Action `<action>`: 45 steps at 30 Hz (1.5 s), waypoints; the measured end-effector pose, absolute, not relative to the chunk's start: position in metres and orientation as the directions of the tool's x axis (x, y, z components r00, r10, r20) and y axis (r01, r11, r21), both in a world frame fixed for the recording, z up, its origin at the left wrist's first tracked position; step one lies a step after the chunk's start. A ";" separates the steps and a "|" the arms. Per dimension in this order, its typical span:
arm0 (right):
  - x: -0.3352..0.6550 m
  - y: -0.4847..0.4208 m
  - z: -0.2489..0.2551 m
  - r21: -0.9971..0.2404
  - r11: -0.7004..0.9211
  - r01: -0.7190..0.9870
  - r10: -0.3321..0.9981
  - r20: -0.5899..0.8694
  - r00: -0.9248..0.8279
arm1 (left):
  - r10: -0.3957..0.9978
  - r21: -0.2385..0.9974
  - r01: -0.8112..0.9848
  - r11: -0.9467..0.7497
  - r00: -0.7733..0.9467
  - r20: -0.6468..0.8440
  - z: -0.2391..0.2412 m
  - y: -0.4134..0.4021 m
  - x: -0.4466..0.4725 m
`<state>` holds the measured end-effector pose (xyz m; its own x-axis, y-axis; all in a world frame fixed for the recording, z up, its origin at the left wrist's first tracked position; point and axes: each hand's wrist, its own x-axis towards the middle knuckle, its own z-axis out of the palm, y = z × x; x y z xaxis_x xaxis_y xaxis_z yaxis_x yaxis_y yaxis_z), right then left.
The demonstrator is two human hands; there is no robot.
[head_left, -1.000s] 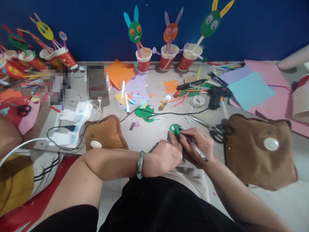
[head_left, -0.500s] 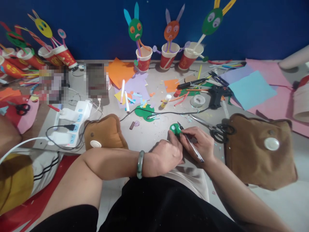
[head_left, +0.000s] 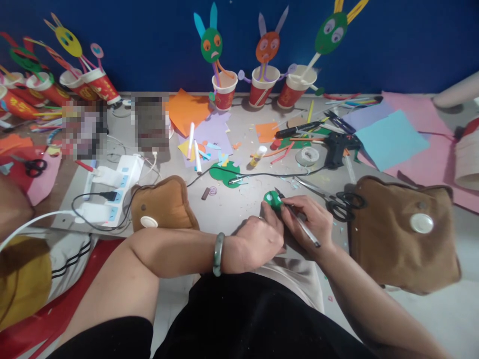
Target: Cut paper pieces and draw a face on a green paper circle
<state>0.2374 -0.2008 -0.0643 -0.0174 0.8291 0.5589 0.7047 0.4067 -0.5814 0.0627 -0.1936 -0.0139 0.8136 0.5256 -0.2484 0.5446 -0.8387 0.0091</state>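
Tabletop point(head_left: 224, 212), pen point(head_left: 309, 233) at new slant

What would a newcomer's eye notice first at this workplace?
Probably the three long-eared paper faces rising from red paper cups at the back centre, before the dark blue wall. Next, near the front, the small green paper disc with light spots at the left hand's grip, and the slim clear pen in the right hand's grip.

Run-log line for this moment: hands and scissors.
left hand: touching green cutout | right hand: holding pen | scissors: lying near right hand
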 end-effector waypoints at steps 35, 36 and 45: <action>0.239 -0.204 -0.064 -0.574 0.312 0.757 0.837 0.543 0.067 | 0.517 0.005 0.532 -0.847 0.825 -0.229 -0.015 -0.194 0.062; 0.239 -0.204 -0.064 -0.571 0.318 0.757 0.831 0.552 0.067 | 0.518 0.001 0.532 -0.847 0.826 -0.223 -0.016 -0.194 0.062; 0.238 -0.204 -0.064 -0.563 0.300 0.770 0.838 0.542 0.069 | 0.526 0.027 0.549 -0.835 0.813 -0.250 -0.013 -0.194 0.062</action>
